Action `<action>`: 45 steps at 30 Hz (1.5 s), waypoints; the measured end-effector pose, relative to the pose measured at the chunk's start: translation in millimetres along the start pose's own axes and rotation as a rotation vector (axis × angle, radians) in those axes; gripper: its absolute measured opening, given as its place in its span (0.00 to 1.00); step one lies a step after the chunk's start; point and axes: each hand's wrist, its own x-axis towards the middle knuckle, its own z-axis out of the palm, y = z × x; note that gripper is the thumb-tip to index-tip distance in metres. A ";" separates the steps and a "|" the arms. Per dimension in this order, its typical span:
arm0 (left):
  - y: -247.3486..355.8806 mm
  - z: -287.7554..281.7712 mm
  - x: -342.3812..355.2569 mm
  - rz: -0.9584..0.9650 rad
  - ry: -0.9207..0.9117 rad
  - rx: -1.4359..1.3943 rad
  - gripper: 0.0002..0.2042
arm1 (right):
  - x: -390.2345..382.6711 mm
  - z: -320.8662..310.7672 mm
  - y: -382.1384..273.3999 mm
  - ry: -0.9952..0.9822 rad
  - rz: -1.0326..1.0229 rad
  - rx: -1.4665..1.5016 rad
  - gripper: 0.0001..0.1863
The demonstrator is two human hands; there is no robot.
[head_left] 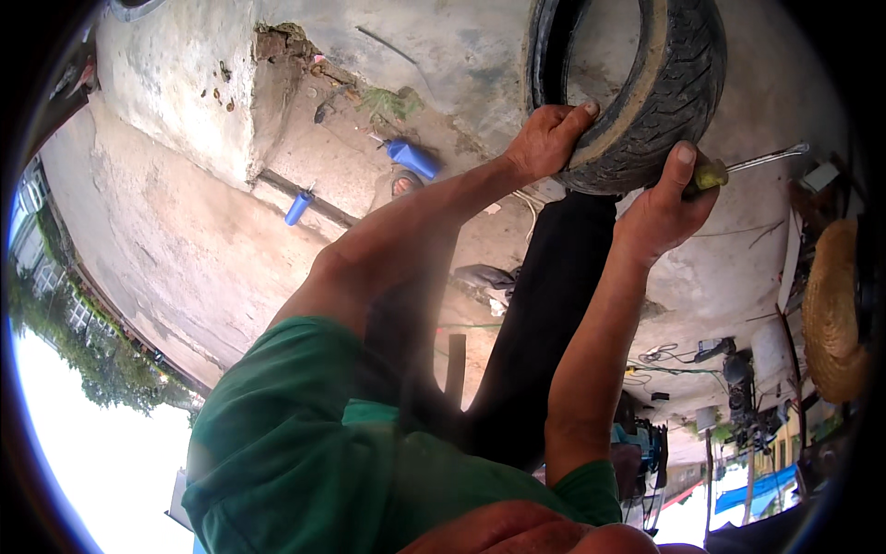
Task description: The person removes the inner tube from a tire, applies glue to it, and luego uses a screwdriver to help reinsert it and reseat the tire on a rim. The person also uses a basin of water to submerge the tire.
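A worn black tyre [690, 88] with a treaded outer face and a dusty tan sidewall stands tilted in front of me. My left hand [552, 140] grips its lower left edge, thumb over the sidewall and fingers out of sight behind. Closed round a screwdriver [710, 175] with a yellow-green handle, my right hand [666, 205] is at the tyre's lower right side. The metal shaft points right, away from the rubber. My right thumb lies at the tread's edge. Most of the right fingers are hidden behind the handle.
Two blue bottles [413, 159] lie by a broken concrete step [254, 120], left of my legs. A thin rod [388, 44] rests on the concrete farther off. At right are a straw hat [833, 314], loose cables [678, 362] and cluttered equipment [738, 383].
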 end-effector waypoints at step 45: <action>-58.6 -25.9 138.9 0.210 -0.376 1.714 0.24 | -10.9 -5.1 15.8 -0.115 -0.343 -0.280 0.42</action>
